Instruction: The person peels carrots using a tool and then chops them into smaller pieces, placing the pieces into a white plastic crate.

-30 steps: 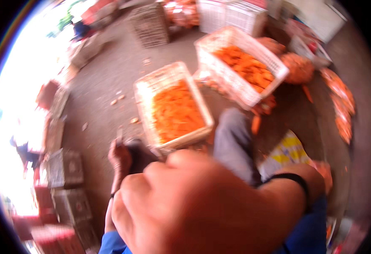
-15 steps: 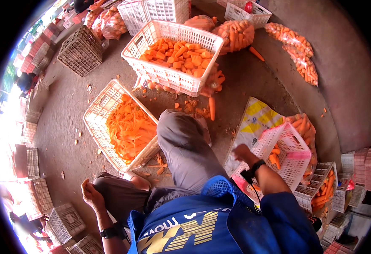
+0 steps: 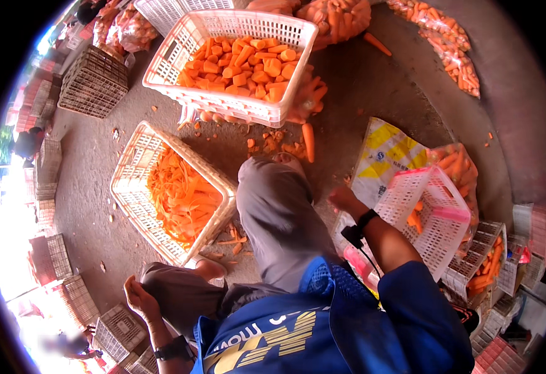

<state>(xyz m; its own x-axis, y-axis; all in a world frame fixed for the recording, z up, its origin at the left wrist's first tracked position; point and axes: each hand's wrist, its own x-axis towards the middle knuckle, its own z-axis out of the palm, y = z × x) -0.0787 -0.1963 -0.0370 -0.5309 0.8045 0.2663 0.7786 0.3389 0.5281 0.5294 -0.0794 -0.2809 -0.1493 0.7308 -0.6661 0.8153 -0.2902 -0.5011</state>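
My left hand (image 3: 141, 298) rests beside my left knee, its fingers loosely curled and apart, with nothing visible in it. My right hand (image 3: 346, 198) is over the near side of a white and yellow woven sack (image 3: 382, 159), left of a pink and white plastic crate (image 3: 450, 215) holding a few carrots (image 3: 415, 219). Its fingers are blurred and partly hidden, so I cannot make out any held thing. Ahead of my left knee, a tilted white crate (image 3: 137, 215) holds orange carrot peelings (image 3: 182, 199). Beyond it, another white crate (image 3: 223, 103) is heaped with cut carrot chunks (image 3: 238, 67).
Bagged carrots (image 3: 332, 22) lie at the back, with more bags (image 3: 450, 50) at the far right. A single carrot (image 3: 308, 142) and scraps litter the floor. A grey crate of carrots (image 3: 472, 262) stands at my right; stacked crates (image 3: 76, 299) line the left.
The view has shifted, so the crates appear displaced. My right hand has moved forward and left, farther from the pink crate. My left hand stays beside the knee.
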